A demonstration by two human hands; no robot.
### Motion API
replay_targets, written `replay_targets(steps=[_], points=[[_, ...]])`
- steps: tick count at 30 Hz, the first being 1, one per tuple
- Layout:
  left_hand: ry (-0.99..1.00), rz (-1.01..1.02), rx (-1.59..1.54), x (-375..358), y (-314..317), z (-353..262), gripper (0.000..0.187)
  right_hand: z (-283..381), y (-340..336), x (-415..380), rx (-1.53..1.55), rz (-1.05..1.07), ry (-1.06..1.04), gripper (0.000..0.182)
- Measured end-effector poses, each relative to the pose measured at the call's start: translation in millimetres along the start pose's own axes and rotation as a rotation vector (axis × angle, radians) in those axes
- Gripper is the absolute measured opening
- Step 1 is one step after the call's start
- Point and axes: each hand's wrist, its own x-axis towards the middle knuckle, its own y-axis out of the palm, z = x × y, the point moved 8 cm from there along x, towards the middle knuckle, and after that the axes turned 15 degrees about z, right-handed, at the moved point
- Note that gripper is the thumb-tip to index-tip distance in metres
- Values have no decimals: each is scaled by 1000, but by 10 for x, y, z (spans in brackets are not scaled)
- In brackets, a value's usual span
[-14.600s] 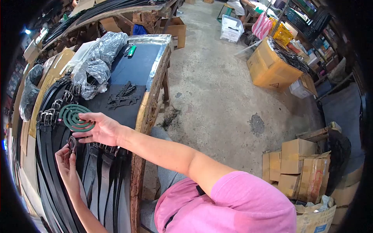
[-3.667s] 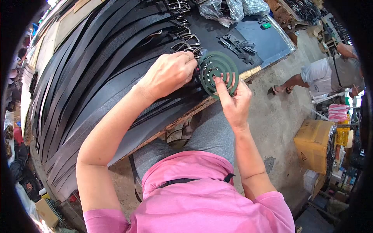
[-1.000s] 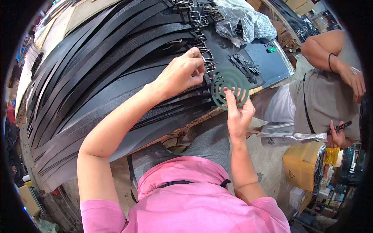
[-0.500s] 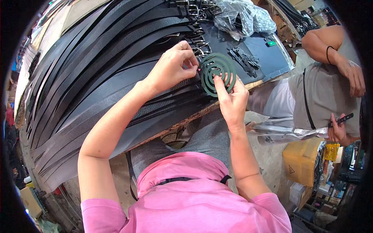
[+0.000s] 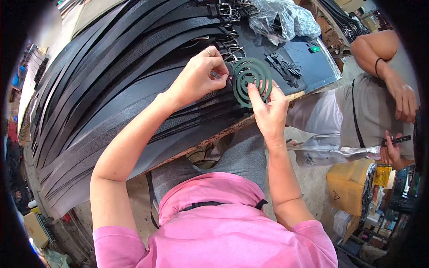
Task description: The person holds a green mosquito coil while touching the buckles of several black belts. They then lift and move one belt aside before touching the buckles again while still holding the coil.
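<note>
A green mosquito coil (image 5: 241, 99) is held up over the table's near edge. My right hand (image 5: 271, 107) grips it from the right, thumb on the front near its centre and fingers behind. Just left of the coil, my left hand (image 5: 203, 76) is closed in a pinch, with a ring on one finger. A small pinkish spot shows between its fingertips and the coil's outer edge. What the left fingers hold, if anything, is too small to make out. Black leather belts (image 5: 120, 85) lie in a layered row beneath my left arm, their metal buckles (image 5: 232, 35) beyond the coil.
Clear plastic wrapping (image 5: 286, 20) and small black strap pieces (image 5: 284, 69) lie on the table, with a green item (image 5: 314, 49) nearby. On the right sits another person (image 5: 375, 111) holding a small black object (image 5: 397, 140). A cardboard box (image 5: 351, 185) stands on the floor.
The coil has tilted slightly and risen a little with my right hand. My left hand stays pinched close to it. The view has shifted slightly.
</note>
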Motion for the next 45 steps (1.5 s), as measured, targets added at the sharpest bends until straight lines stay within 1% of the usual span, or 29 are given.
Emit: replay_targets(steps=[12, 13, 14, 16, 17, 18, 20, 22, 23, 26, 27, 28, 30, 32, 34, 37, 38, 39, 41, 44, 45], points=[[-15, -9, -36, -15, 0, 4, 7, 92, 0, 128, -91, 108, 9, 8], [6, -11, -26, -19, -8, -10, 7, 103, -3, 137, -101, 116, 2, 9], [16, -25, -61, -29, -6, 7, 8, 86, -28, 133, -61, 101, 27, 9], [60, -41, 18, -56, -24, -19, 10, 65, -85, 123, 16, 75, 64, 9], [98, -61, 167, -83, -61, -138, 11, -15, -138, 96, 93, 13, 108, 9], [29, 14, 98, -86, -44, -116, 11, 2, -194, 68, 164, -34, 116, 10], [136, 4, 489, -138, -80, -301, 12, -30, -295, -45, 330, -189, 86, 11], [77, 109, 674, -168, -91, -350, 22, -85, -358, -134, 389, -262, 91, 11], [45, 167, 766, -183, -97, -364, 27, -86, -320, -138, 558, -237, 46, 10], [53, 53, 908, -211, -116, -351, 48, -198, -182, -212, 906, -191, 148, 16], [19, 50, 896, -226, -136, -366, 62, -156, -160, -218, 913, -173, 134, 17], [14, -2, 829, -243, -176, -377, 67, -161, -141, -236, 960, -189, 122, 16], [-4, -49, 750, -281, -251, -426, 66, -221, -84, -287, 1054, -220, 97, 16], [21, -73, 856, -339, -261, -441, 61, -277, -36, -324, 1099, -155, 95, 17], [31, -82, 830, -363, -252, -384, 60, -255, 14, -339, 1115, -81, 98, 18], [20, -88, 587, -358, -194, -125, 61, -267, 26, -383, 1005, -60, 103, 20], [-9, -138, 646, -370, -193, -66, 61, -252, 27, -386, 963, -53, 101, 20], [-40, -185, 699, -399, -162, -19, 62, -281, 19, -412, 983, -89, 107, 20], [-104, -258, 755, -453, -104, 60, 62, -290, -2, -424, 981, -91, 101, 20], [-75, -259, 770, -503, -36, 97, 59, -296, 11, -468, 916, -35, 126, 21], [-8, -255, 796, -524, -40, 64, 57, -287, 32, -473, 903, -16, 133, 21]])
